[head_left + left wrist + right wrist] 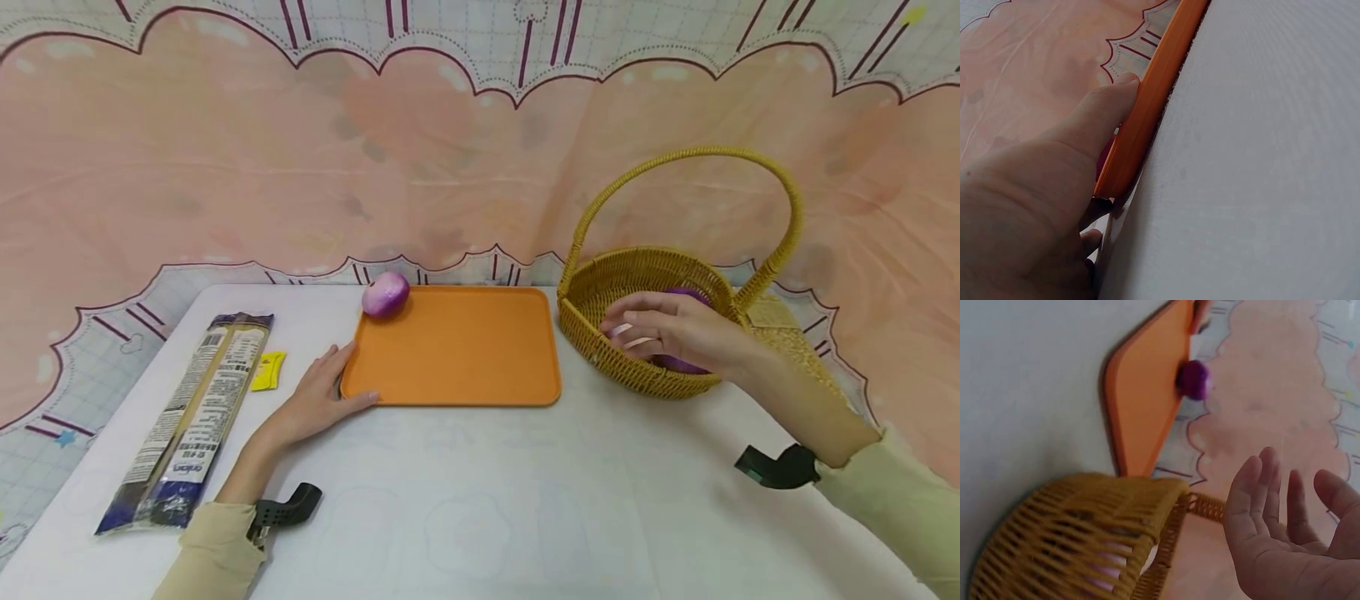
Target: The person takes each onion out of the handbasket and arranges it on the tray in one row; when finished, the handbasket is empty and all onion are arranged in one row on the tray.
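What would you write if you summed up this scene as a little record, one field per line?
Surface: white table
Centre: orange tray
Tray's far left corner: purple onion
Right side: woven basket with an arched handle
Inside basket: purple things, partly hidden
Left side: long plastic package, small yellow packet beside it
Left grip: a person's bare hand, touching the tray's near left corner
Right grip: bare hand over the basket, fingers loosely bent, holding nothing
Backdrop: peach-and-white patterned cloth
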The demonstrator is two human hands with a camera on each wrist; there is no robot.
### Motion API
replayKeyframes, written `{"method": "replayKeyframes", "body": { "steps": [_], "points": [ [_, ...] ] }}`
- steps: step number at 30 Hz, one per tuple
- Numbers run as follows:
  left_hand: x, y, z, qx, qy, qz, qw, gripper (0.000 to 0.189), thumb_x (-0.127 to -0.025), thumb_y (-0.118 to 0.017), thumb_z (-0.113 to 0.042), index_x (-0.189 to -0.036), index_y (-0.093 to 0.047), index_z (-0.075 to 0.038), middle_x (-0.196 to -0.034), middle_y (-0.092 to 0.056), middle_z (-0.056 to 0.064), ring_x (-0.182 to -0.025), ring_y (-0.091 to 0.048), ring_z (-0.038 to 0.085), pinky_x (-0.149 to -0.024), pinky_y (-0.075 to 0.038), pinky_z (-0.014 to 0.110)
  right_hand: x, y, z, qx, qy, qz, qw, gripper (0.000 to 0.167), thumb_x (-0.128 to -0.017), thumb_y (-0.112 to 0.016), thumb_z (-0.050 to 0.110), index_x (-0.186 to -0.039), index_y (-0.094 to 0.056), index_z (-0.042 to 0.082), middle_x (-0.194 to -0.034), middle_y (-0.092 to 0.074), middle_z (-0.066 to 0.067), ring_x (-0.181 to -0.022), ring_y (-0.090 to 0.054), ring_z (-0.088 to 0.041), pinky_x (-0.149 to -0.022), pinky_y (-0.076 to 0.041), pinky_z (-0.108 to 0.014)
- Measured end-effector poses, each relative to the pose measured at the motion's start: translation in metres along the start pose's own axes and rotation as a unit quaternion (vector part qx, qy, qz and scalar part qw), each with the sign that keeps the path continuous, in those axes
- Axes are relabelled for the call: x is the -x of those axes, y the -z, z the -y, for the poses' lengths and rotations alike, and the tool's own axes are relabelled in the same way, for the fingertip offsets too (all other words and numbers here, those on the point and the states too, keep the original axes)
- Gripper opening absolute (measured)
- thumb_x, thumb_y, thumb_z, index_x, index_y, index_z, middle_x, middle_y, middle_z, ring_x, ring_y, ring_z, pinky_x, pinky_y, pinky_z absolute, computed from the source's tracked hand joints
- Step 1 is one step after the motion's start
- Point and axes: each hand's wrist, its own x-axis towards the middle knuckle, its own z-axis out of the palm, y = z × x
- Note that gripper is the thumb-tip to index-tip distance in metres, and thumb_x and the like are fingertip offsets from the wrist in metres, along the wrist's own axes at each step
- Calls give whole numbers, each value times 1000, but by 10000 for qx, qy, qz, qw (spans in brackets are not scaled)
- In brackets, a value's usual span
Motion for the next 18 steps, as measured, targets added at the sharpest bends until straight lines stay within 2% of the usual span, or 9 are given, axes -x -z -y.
{"method": "replayKeyframes", "body": {
  "steps": [2,4,6,8,13,14,18],
  "points": [
    [1,1,0,13,0,2,10000,97,-87,-66,-50,-155,-14,-4,-161,-13,25,-148,-4,47,-116,-5,69,-3,5,2,545,-106,-153,9983,27,-103,-47,21,-123,-57,5,-112,-70,-1,-103,-68,-20,-90,-57,-29],
    [1,1,0,38,-1,8,10000,98,-87,-66,-50,-155,-14,-4,-161,-13,25,-148,-4,47,-116,-5,69,-6,10,2,1179,-249,-321,9922,29,-101,-52,25,-123,-58,7,-113,-70,-1,-103,-67,-17,-90,-57,-28],
    [1,0,0,53,12,20,10000,98,-87,-66,-50,-155,-14,-4,-161,-13,25,-148,-3,47,-116,-5,69,-9,17,3,1845,-372,-420,9812,32,-99,-55,30,-124,-60,10,-117,-69,-2,-106,-64,-14,-93,-54,-26],
    [2,0,0,59,17,18,10000,98,-87,-66,-50,-155,-14,-4,-161,-13,25,-148,-3,48,-116,-5,69,-13,25,5,2281,-489,-418,9715,34,-97,-58,32,-125,-61,12,-120,-68,-5,-106,-63,-15,-93,-53,-29],
    [2,-1,0,51,20,28,10000,98,-87,-66,-51,-156,-13,-5,-161,-11,26,-148,-3,49,-115,-5,70,-26,48,11,2906,-526,-215,9551,35,-98,-57,32,-127,-62,13,-128,-65,-10,-109,-65,-22,-95,-54,-40],
    [2,0,0,46,25,38,10000,98,-87,-65,-51,-156,-13,-5,-161,-11,26,-148,-3,49,-115,-5,70,-28,52,12,3088,-555,-150,9494,35,-98,-57,33,-128,-62,14,-130,-63,-10,-112,-64,-22,-97,-53,-40],
    [2,0,0,55,11,33,10000,97,-87,-65,-50,-156,-13,-5,-161,-11,25,-148,-3,49,-115,-5,70,-41,69,18,3663,-741,477,9263,41,-99,-53,35,-135,-58,14,-141,-55,-11,-125,-57,-28,-105,-47,-48]
  ]
}}
